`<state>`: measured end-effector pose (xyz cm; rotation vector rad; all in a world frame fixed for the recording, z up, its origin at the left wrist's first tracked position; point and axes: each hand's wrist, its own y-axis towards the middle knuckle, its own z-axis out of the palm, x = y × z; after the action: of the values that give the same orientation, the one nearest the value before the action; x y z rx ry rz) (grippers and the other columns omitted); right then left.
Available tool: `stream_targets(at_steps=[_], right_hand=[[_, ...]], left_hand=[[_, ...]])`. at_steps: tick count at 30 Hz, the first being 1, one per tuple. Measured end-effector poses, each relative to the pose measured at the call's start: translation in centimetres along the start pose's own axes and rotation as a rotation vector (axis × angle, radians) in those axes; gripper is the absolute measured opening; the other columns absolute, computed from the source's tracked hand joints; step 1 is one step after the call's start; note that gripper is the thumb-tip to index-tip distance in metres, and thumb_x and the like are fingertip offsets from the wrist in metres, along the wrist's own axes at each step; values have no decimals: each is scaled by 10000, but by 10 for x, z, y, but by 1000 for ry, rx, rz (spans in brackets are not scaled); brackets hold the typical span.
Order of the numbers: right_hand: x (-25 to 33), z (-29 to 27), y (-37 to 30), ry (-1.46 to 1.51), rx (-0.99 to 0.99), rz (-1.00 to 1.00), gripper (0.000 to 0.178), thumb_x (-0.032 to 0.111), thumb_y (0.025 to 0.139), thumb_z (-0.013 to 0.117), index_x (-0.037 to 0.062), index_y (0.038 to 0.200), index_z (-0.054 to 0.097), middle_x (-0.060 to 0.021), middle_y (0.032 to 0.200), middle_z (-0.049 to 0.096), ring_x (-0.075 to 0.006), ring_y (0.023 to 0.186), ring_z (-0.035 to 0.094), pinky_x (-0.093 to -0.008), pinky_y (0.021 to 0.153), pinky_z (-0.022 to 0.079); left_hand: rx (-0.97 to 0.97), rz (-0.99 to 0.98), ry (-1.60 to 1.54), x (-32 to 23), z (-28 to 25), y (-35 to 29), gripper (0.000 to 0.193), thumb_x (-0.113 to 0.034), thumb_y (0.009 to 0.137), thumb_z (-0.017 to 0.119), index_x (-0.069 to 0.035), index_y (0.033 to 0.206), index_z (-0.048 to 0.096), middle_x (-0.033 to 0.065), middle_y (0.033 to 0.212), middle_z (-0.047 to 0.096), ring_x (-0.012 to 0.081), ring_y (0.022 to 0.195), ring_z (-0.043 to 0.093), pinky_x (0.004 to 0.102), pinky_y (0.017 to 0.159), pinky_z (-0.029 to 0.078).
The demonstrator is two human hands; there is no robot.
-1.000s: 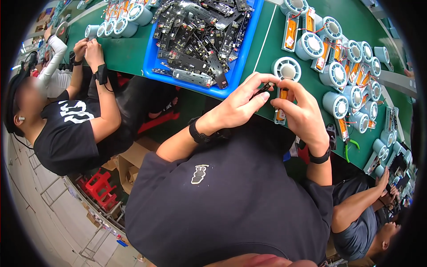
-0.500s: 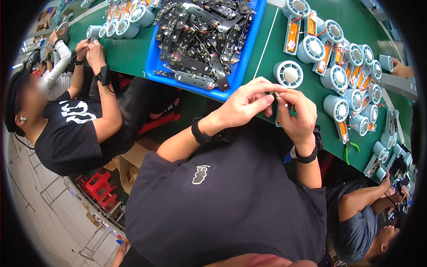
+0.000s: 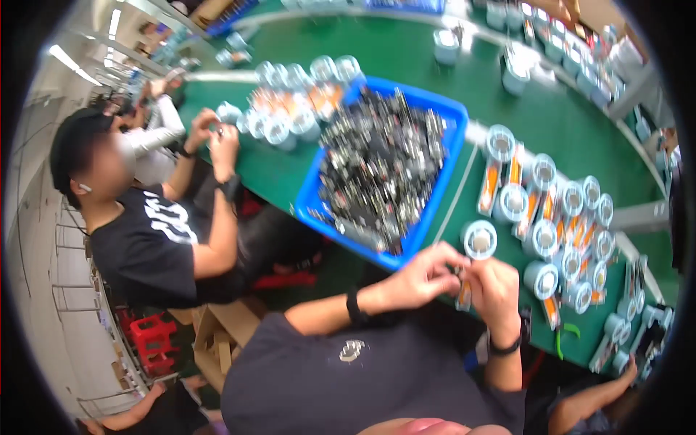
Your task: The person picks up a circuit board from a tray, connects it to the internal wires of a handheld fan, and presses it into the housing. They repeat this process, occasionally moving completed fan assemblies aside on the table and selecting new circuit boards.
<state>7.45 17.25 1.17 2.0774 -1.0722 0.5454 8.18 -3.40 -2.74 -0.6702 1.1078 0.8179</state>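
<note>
My left hand [image 3: 428, 277] and my right hand [image 3: 494, 291] meet at the table's front edge. Both have thumb and fingers pinched together at their tips, on something too small and blurred to name. Just beyond the fingertips stands a light-blue round unit [image 3: 479, 239] with a slotted rim and a pale centre. Below the fingers, between the two hands, shows part of an orange-and-silver strip [image 3: 464, 296]; whether it joins the round unit is hidden.
A blue tray [image 3: 458, 130] heaped with dark metal-and-circuit strips lies left of my hands. Right are several round units with orange strips [image 3: 492, 177] and green-handled pliers [image 3: 560, 341]. A co-worker in a black shirt [image 3: 138, 239] sits to the left, handling something small.
The whole view has tilted up, so the table's far side shows and everything sits lower. My hands stay pinched together near the same round unit. The picture is blurrier.
</note>
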Motion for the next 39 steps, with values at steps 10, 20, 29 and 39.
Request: stream_targets(at_steps=[10,20,29,39], right_hand=[[-6,9,-4,49,-91,104,207,49,751,829,50,784,625,-92,648,625,-285,572,649,-373,530,495],[-12,2,-11,183,-22,234,228,41,736,856,42,828,647,-92,700,653,-242,600,663,-338,546,501],[-8,-19,-25,155,-148,283,117,-58,881,717,-15,984,682,-122,881,725,-210,761,726,-328,649,558],[-2,-23,-20,-127,-24,365,87,-1,920,721,-10,1002,693,-116,923,750,-195,666,693,-302,595,535]], left_hand=[[172,-49,126,-19,-12,9,242,-74,1080,536,4,1309,539,117,1124,628,154,865,722,304,752,610],[215,-153,121,-18,-8,11,233,-49,1058,545,18,1281,540,97,1142,537,173,890,723,308,767,606],[26,148,689,-53,-16,15,291,28,935,679,-34,1218,656,106,1106,571,177,822,685,294,705,577],[1,254,891,-59,-21,24,374,4,854,781,-51,1209,674,107,1048,611,263,915,651,360,805,546]])
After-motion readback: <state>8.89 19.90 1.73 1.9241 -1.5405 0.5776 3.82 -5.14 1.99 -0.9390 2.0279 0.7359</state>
